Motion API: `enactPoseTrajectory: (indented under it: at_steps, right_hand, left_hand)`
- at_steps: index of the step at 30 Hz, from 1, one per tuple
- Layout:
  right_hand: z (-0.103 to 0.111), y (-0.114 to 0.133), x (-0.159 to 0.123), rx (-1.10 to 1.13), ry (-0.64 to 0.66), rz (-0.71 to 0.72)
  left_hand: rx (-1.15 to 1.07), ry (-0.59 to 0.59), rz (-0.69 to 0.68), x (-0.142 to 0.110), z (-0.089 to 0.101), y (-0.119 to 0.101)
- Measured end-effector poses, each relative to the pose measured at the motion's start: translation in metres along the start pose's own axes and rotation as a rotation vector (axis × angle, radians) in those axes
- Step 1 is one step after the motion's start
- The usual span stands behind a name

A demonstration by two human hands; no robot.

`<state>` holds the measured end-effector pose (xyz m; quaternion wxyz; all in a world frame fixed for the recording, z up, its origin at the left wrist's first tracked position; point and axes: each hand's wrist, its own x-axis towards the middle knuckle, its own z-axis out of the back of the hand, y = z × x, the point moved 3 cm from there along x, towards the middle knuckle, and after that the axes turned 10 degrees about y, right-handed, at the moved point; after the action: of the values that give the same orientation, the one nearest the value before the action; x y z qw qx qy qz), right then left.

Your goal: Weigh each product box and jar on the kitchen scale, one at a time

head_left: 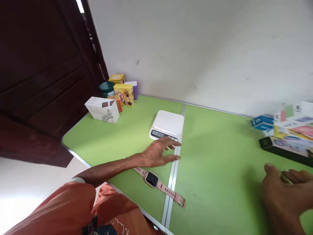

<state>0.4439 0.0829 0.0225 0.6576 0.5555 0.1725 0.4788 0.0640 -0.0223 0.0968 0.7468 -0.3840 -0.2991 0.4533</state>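
My left hand hovers over the green table with thumb and fingers apart, holding nothing. Its fingers pass in front of the lower edge of a white digital scale, whose platform bears nothing. Below my left forearm lies a pink-strapped smartwatch, stretched out flat with a dark screen; the forearm hides part of its strap. My right hand is at the far right, near a pile of boxes. Its thumb stands apart from the curled fingers, and I see nothing in its grasp.
At the back left stand a white box, a yellow box, a green container and other small boxes. On the right, a blue box and a long black-ended box lie among several cartons. A wall borders the table.
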Motion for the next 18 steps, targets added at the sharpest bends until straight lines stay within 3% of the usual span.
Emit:
enactPoseTrajectory:
  at_steps: [2, 5, 9, 15, 18]
  right_hand:
    - [-0.023, 0.032, -0.037, 0.01, 0.066, 0.074]
    - [-0.064, 0.087, -0.087, -0.008, 0.243, 0.352]
    - [-0.129, 0.157, -0.136, 0.07, 0.533, 0.55]
    - [-0.235, 0.244, -0.199, 0.248, 1.042, 0.636]
    - [-0.287, 0.265, -0.221, 0.312, 1.195, 0.604]
  left_hand:
    - [0.085, -0.193, 0.018, -0.035, 0.039, 0.016]
    - [0.237, -0.519, 0.036, -0.085, 0.095, 0.036]
    - [0.304, -0.876, 0.082, -0.137, 0.154, 0.053]
    - [0.324, -1.38, 0.217, -0.18, 0.224, 0.078]
    - [0.172, -1.472, 0.265, -0.185, 0.255, 0.107]
